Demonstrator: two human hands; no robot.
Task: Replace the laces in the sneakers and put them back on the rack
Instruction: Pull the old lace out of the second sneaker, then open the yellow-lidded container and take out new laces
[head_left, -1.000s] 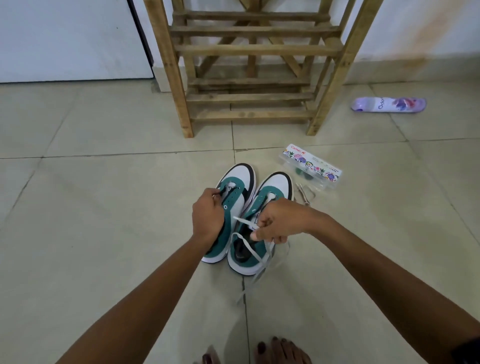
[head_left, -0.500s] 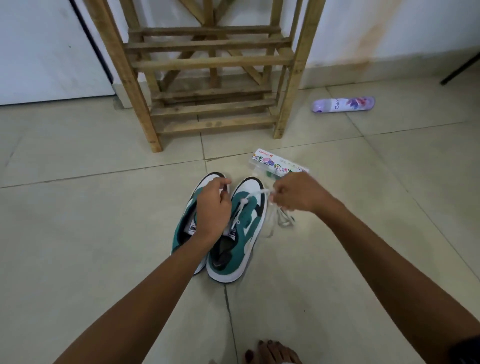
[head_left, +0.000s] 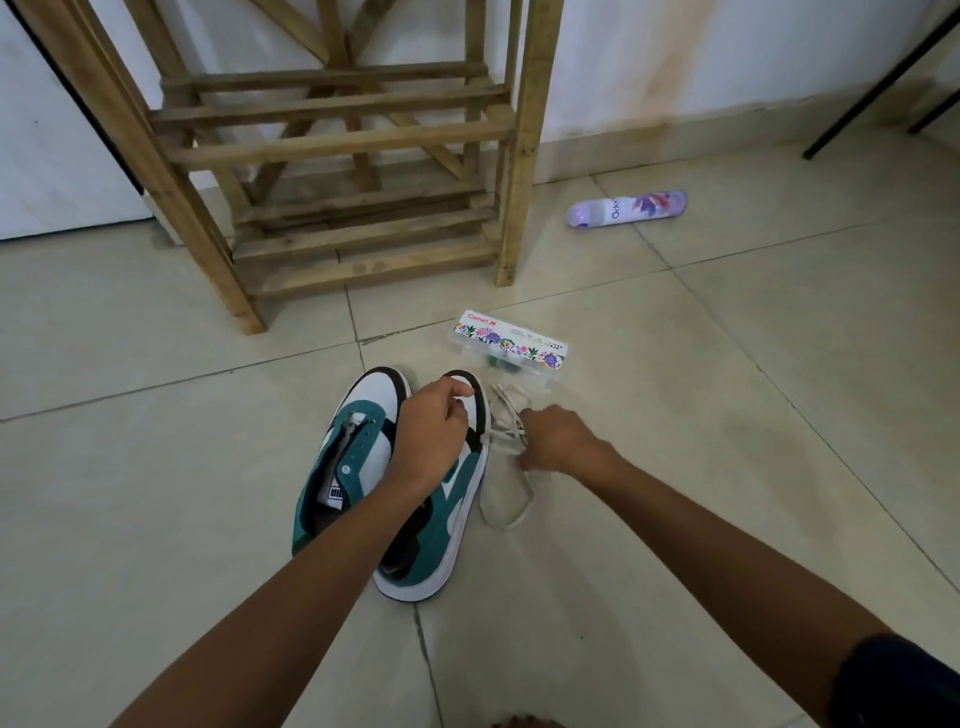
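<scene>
Nearest the viewer, both forearms reach out and away over the tiled floor (head_left: 156, 519). The left hand (head_left: 434, 434) rests on the right sneaker (head_left: 457, 499), fingers curled over its toe end, steadying it; under the palm the shoe's long axis runs from heel, close to the person, to toe, farther off. The left sneaker (head_left: 353, 457) lies just left of that hand, touching its partner, eyelets bare and tongue exposed (no lace in it).

The right hand (head_left: 558, 441) is just right of the shoe, fingers curled down onto the white laces (head_left: 506, 467), which lie loose on the floor: a tangle just beyond the fingers toward the left hand, one long loop trailing back toward the person. Whether the fingers actually pinch a strand cannot be told. The laces are touching or nearly touching this hand, so it is by far the nearer one for the coming lift.

Beyond the right hand sits a clear plastic box (head_left: 506, 348) with a floral label. Farther off stands the wooden rack (head_left: 332, 156), beyond the left hand, and a purple spray can (head_left: 626, 208) lies to the far right
</scene>
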